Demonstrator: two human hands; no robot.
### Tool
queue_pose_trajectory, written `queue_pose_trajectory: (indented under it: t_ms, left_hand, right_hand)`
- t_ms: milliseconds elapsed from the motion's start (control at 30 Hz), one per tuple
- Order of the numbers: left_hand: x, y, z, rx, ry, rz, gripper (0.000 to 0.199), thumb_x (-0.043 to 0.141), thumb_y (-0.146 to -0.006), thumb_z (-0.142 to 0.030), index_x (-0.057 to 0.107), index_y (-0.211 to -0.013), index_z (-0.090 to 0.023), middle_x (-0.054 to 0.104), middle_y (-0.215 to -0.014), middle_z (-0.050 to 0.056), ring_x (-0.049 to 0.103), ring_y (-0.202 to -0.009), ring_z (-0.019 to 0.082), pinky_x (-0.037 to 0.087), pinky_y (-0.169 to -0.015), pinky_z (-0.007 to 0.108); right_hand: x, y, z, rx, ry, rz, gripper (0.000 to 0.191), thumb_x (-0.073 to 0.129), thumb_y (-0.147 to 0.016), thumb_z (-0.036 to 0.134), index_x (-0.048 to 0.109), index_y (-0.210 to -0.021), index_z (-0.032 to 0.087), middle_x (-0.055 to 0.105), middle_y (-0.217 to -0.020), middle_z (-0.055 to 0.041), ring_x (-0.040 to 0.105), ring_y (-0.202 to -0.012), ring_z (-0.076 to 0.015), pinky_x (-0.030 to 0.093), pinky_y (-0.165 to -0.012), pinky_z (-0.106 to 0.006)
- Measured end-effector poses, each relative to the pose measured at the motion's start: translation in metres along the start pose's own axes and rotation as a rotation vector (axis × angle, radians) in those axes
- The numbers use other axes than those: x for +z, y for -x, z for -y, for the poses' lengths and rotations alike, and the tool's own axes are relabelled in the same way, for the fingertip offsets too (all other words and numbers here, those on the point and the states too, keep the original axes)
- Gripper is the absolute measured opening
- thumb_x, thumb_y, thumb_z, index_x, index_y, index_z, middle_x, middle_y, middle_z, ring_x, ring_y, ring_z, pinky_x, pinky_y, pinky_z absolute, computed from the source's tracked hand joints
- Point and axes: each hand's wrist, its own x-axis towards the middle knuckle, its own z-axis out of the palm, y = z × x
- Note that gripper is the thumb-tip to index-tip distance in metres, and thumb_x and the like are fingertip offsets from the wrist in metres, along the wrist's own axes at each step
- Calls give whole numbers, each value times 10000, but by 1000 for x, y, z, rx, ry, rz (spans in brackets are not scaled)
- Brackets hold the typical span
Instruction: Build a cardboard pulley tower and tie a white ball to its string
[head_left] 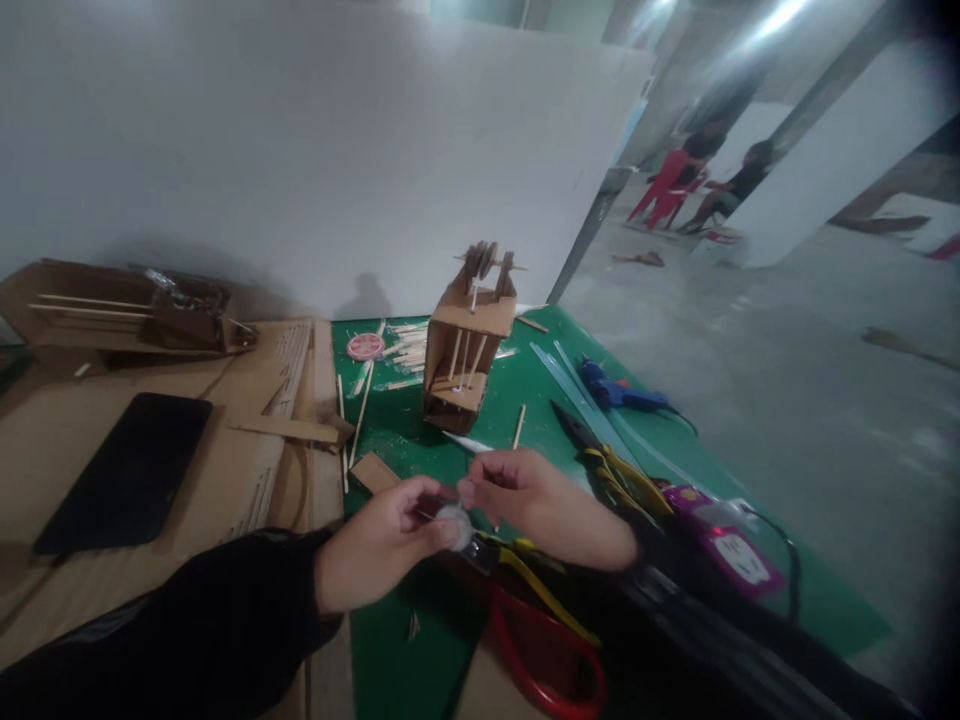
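My left hand [394, 535] is closed, its thumb and fingers gripping a small round whitish thing [454, 524] that looks translucent; its exact kind does not show. Close beside it, almost touching, my right hand [536, 500] is pinched, and whatever lies between its fingertips is too small to make out. Beyond both hands stands a cardboard model [469, 335] with wooden sticks, a white string and cardboard discs on top. Below the hands lie yellow-handled pliers [540, 590] and a red handle [517, 650], partly hidden by my right arm.
On the green tabletop [420, 640] are wooden sticks [409, 350], a red-and-white round item [365, 346], clear glue sticks [592, 400], a blue glue gun [622, 388], large pliers [615, 460] and a purple power socket [727, 540]. Left are a black phone [127, 470] and a cardboard box [120, 310].
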Motion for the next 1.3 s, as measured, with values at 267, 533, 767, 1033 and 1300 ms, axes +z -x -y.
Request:
queue_pose_trajectory:
  t_ms: [267, 533, 767, 1033, 1300]
  left_hand:
    - [1, -1, -3, -1, 194, -161, 393, 696, -775, -417, 643, -1061, -153, 681, -930, 58, 629, -834, 161, 472, -797, 296]
    - [2, 5, -13, 32, 254, -152, 334, 700, -792, -350, 661, -1080, -185, 691, -1023, 61, 627, -945, 174, 466, -888, 318]
    - [4, 9, -18, 9, 123, -37, 301, 693, -799, -329, 624, -1029, -147, 668, -944, 51, 608, -883, 148, 449, -807, 255]
    - [2, 6, -11, -49, 62, 76, 380, 720, -753, -389, 559, -974, -126, 618, -923, 47, 565, -837, 141, 423, -781, 276]
    - [0, 0, -3, -44, -89, 13, 426, 712, -733, -456, 526, -928, -126, 573, -853, 19, 544, -783, 129, 412, -744, 275]
  right_hand:
    - [30, 29, 13, -155, 161, -56, 205, 471, -918, 266, 577, -768, 173, 566, -689, 18, 461, -618, -104, 357, -580, -207]
    - [28, 17, -16, -107, -28, -2, 265, 473, -911, 335, 560, -747, 146, 504, -664, 18, 424, -615, -105, 352, -574, -210]
    - [16, 5, -33, -44, -16, 72, 208, 489, -877, 287, 570, -767, 131, 516, -659, 12, 431, -591, -103, 362, -553, -207]
    - [0, -3, -21, -33, 222, 36, 227, 449, -899, 273, 587, -776, 141, 515, -644, 18, 429, -590, -101, 327, -533, -200]
    - [1, 2, 3, -51, 366, 1, 236, 472, -899, 284, 589, -746, 149, 533, -632, 13, 428, -576, -105, 300, -508, -208]
